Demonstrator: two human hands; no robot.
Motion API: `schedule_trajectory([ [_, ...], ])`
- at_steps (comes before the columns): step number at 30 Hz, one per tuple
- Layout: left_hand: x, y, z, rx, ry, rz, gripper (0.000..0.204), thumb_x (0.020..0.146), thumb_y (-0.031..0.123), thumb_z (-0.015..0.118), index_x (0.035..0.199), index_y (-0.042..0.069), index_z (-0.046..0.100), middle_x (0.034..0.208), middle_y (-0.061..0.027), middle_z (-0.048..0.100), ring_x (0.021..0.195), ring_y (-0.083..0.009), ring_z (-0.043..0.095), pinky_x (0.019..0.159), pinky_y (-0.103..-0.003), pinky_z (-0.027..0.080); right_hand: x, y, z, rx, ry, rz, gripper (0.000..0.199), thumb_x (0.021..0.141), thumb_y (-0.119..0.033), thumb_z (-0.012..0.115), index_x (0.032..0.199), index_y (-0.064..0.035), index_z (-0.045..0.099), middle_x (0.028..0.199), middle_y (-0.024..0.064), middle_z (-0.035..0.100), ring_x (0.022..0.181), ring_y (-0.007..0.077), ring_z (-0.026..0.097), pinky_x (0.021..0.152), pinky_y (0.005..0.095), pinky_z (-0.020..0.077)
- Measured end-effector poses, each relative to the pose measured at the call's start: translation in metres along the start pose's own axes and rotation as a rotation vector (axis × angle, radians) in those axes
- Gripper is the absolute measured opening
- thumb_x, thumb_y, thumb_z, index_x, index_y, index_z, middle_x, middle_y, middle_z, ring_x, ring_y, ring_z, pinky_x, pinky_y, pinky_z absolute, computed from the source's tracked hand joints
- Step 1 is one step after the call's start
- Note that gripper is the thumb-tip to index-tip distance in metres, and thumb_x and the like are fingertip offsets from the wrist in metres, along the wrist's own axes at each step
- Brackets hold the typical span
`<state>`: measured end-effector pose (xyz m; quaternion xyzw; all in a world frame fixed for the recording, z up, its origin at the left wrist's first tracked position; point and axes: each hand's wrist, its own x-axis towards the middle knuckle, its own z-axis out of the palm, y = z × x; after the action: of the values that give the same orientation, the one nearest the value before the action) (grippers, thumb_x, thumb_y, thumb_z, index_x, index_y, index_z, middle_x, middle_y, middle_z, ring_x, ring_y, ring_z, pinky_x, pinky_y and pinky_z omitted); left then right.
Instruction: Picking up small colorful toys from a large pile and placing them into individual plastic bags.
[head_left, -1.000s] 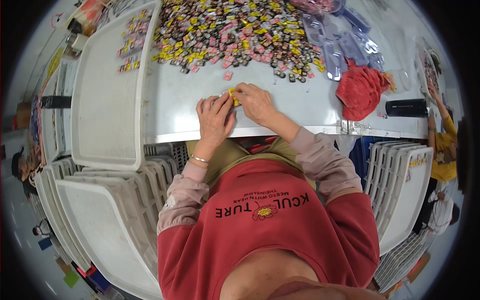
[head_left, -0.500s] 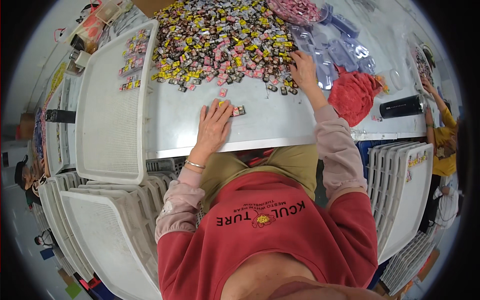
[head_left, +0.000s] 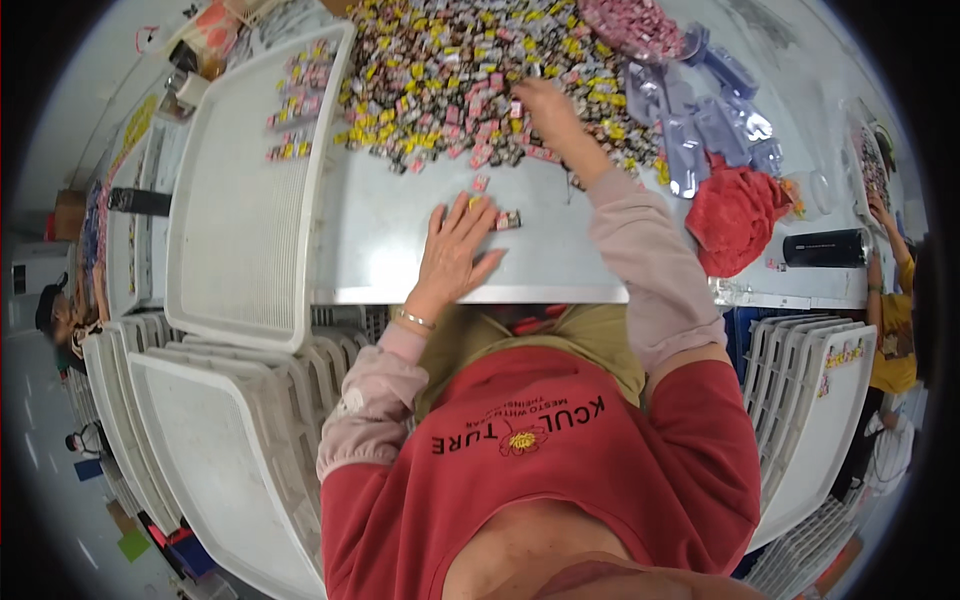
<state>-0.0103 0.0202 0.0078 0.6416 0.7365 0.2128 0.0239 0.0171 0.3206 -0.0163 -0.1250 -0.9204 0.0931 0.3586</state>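
Note:
A wide heap of small block-like pieces (head_left: 440, 90) in pink, yellow, black and grey covers the far part of the table. My left hand (head_left: 458, 250) lies open near the front edge, its fingers stretched over a short row of the same pieces. A dark-and-pink piece (head_left: 508, 220) at the end of this row shows beside the fingers. One loose pink piece (head_left: 481, 183) lies just beyond them. My right hand (head_left: 550, 112) reaches over the heap, fingers bent together, with a small pink piece (head_left: 516, 108) at the thumb side. Its far fingertips are partly hidden.
On the left, a white tray (head_left: 240, 200) holds rows of pieces. Clear plastic trays (head_left: 690, 120), a red cloth (head_left: 735, 220) and a black bottle (head_left: 825, 248) lie right. A pink-filled bowl (head_left: 640, 28) stands behind. Stacked trays (head_left: 215, 430) flank me; people work at both sides.
My right hand has moved left and farther in, from the heap's right edge to its middle. The left hand stays at the short row, its thumb now spread out. The whole view has shifted slightly.

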Motion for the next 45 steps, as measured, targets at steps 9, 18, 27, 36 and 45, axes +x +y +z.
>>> schedule_trajectory([
  [9, -0.005, -0.026, 0.006, -0.375, 0.626, -0.346, 0.036, 0.089, 0.009, 0.046, 0.124, 0.002, 0.051, 0.128, -0.0166, 0.049, 0.124, -0.0324, 0.043, 0.105, -0.043, 0.03, -0.014, 0.022, -0.071, -0.1, 0.156, 0.184, 0.015, 0.083, -0.01, 0.061, 0.096, -0.0078, 0.066, 0.086, 0.0134, 0.062, 0.079, 0.0314, 0.061, 0.071, 0.0382, 0.0492],
  [18, 0.003, -0.006, -0.017, -0.75, 0.582, -0.482, 0.024, 0.095, 0.013, 0.048, 0.11, -0.002, 0.06, 0.097, -0.005, 0.063, 0.084, -0.0118, 0.058, 0.076, -0.023, 0.045, -0.063, -0.063, -0.081, 1.576, -0.119, 0.946, 0.024, 0.086, -0.004, 0.062, 0.111, -0.0008, 0.061, 0.099, 0.005, 0.066, 0.074, 0.0107, 0.061, 0.066, 0.0236, 0.0524],
  [27, 0.023, 0.003, -0.024, -1.198, 0.475, -0.576, 0.028, 0.092, 0.018, 0.056, 0.114, 0.001, 0.06, 0.098, -0.0067, 0.064, 0.083, -0.0117, 0.059, 0.073, -0.023, 0.048, -0.073, -0.132, -0.066, 1.579, -0.327, 1.042, 0.024, 0.089, -0.009, 0.061, 0.112, -0.0015, 0.059, 0.093, 0.0053, 0.066, 0.077, 0.0141, 0.066, 0.065, 0.0256, 0.0543],
  [36, -0.01, 0.009, 0.009, -0.015, 0.17, -0.081, 0.045, 0.083, 0.025, 0.061, 0.125, 0.009, 0.052, 0.133, -0.0107, 0.047, 0.129, -0.0351, 0.036, 0.104, -0.053, 0.025, -0.058, -0.009, -0.08, -0.001, 0.001, 0.375, 0.02, 0.082, -0.009, 0.063, 0.102, -0.0031, 0.065, 0.086, 0.0114, 0.064, 0.078, 0.0264, 0.064, 0.067, 0.0337, 0.0513],
  [45, -0.005, 0.012, 0.006, -0.01, 0.155, -0.083, 0.051, 0.081, 0.028, 0.063, 0.126, 0.008, 0.051, 0.135, -0.0111, 0.045, 0.129, -0.0348, 0.035, 0.106, -0.051, 0.023, 0.004, -0.045, -0.015, 0.027, -0.353, 0.265, 0.024, 0.077, -0.013, 0.065, 0.1, -0.0136, 0.068, 0.091, 0.012, 0.063, 0.087, 0.0313, 0.062, 0.073, 0.0416, 0.0506],
])
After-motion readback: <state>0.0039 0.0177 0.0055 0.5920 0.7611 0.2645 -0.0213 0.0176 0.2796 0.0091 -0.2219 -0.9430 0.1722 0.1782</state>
